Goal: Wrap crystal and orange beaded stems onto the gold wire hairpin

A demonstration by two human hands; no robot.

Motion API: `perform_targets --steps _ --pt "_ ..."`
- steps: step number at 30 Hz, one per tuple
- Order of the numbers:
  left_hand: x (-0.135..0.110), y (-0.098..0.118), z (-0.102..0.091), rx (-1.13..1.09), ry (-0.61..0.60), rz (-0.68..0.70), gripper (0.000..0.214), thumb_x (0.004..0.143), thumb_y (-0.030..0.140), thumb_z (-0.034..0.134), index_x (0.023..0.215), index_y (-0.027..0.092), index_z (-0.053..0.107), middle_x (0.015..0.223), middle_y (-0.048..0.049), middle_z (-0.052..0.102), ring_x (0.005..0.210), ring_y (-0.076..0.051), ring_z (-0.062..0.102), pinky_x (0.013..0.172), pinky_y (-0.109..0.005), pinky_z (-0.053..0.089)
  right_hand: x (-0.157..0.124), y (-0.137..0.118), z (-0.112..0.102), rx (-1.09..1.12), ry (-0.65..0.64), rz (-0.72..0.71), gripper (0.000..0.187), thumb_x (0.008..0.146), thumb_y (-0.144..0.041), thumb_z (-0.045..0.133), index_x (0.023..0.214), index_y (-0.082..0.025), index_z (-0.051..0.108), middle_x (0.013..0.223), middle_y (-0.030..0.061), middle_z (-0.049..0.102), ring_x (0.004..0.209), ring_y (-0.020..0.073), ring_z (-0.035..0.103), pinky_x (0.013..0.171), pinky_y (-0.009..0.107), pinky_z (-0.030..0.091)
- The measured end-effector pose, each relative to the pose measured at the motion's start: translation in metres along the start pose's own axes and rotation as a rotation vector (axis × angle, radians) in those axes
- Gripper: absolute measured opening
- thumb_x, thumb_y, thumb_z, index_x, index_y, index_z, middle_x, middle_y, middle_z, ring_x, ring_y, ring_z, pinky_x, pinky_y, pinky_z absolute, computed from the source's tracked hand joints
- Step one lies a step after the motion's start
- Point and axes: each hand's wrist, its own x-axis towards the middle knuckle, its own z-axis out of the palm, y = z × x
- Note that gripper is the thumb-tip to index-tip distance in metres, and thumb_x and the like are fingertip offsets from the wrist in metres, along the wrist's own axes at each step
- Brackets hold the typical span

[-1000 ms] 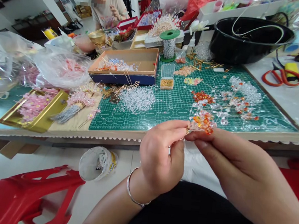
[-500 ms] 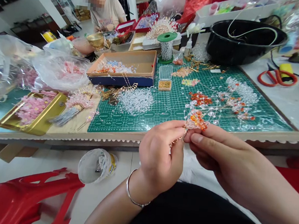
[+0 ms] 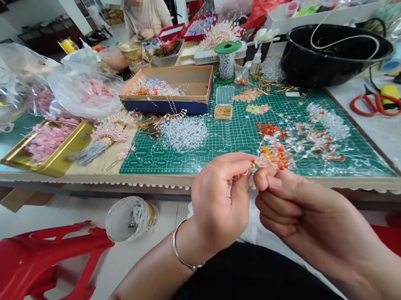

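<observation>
Down at the far left, a red plastic stool stands on the floor with a white plastic tub lying on its side beside it. Above them, on the surface, a gold metal tray of pink fabric flowers sits left of the green gridded cutting mat, which carries a heap of clear crystal beads and, behind that, a shallow brown cardboard box. Just off the surface's near edge, my left hand is curled nearly closed, thumb and forefinger pinching the thin gold wire stem below the orange and clear beaded flower ornament. My right hand meets it fingertip to fingertip, thumb and forefinger pressed on the ornament's base, the other fingers folded in. The ornament stands above both hands, over the mat's front edge. Farther right, a black plastic basin and orange-handled scissors lie on the surface.
</observation>
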Motion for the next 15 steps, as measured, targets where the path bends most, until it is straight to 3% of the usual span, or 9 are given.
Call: perform_targets --steps 2,4,6,8,10,12,15 --pt "0.001 -0.001 0.0 0.058 0.004 0.045 0.029 0.088 -0.003 0.065 0.109 0.017 0.061 0.104 -0.0074 0.077 0.1 -0.017 0.076 0.086 -0.03 0.064 0.004 -0.002 -0.008 -0.074 -0.003 -0.016 0.031 0.087 -0.049 0.072 0.076 -0.02 0.067 0.055 -0.0039 0.046 0.05 0.0101 0.04 0.047 0.023 0.039" --pt "0.002 -0.003 0.0 0.126 -0.012 0.096 0.027 0.086 -0.004 0.064 0.106 0.014 0.061 0.103 -0.01 0.078 0.099 -0.018 0.077 0.086 -0.029 0.064 0.008 -0.004 -0.015 -0.159 0.01 -0.046 0.031 0.086 -0.049 0.076 0.079 -0.02 0.072 0.078 0.0029 0.067 0.077 0.0157 0.061 0.074 0.027 0.052" --pt "0.002 -0.006 0.002 0.171 -0.02 0.149 0.025 0.086 -0.004 0.063 0.104 0.013 0.062 0.102 -0.0123 0.079 0.098 -0.018 0.078 0.084 -0.029 0.064 0.01 -0.007 -0.019 -0.244 0.046 -0.067 0.03 0.086 -0.051 0.077 0.086 -0.021 0.074 0.097 0.0036 0.071 0.098 0.0194 0.063 0.094 0.031 0.049" --pt "0.001 -0.009 0.004 0.192 -0.006 0.2 0.023 0.086 -0.003 0.063 0.103 0.012 0.063 0.102 -0.0141 0.079 0.096 -0.02 0.078 0.082 -0.029 0.065 0.011 -0.009 -0.018 -0.269 0.082 -0.069 0.031 0.086 -0.052 0.077 0.084 -0.021 0.072 0.093 0.0029 0.069 0.095 0.0188 0.061 0.089 0.03 0.049" --pt "0.001 -0.011 0.006 0.209 0.012 0.249 0.021 0.085 -0.003 0.065 0.102 0.011 0.064 0.101 -0.0153 0.079 0.094 -0.02 0.079 0.08 -0.029 0.065 0.012 -0.012 -0.012 -0.22 0.095 -0.061 0.033 0.085 -0.049 0.077 0.076 -0.019 0.067 0.079 0.0017 0.062 0.078 0.0152 0.056 0.071 0.027 0.048" --pt "0.002 -0.013 0.008 0.23 0.019 0.291 0.022 0.084 -0.004 0.064 0.101 0.01 0.064 0.1 -0.0163 0.079 0.093 -0.021 0.079 0.08 -0.03 0.065 0.013 -0.014 -0.005 -0.132 0.093 -0.055 0.035 0.083 -0.046 0.078 0.072 -0.019 0.059 0.067 -0.0019 0.049 0.061 0.0111 0.043 0.052 0.025 0.039" --pt "0.003 -0.013 0.009 0.238 0.019 0.3 0.022 0.084 -0.006 0.064 0.101 0.009 0.064 0.1 -0.0166 0.079 0.094 -0.021 0.078 0.081 -0.03 0.065 0.015 -0.015 0.004 -0.024 0.101 -0.054 0.037 0.079 -0.043 0.079 0.07 -0.022 0.049 0.06 -0.0077 0.03 0.05 0.0083 0.023 0.04 0.024 0.023"
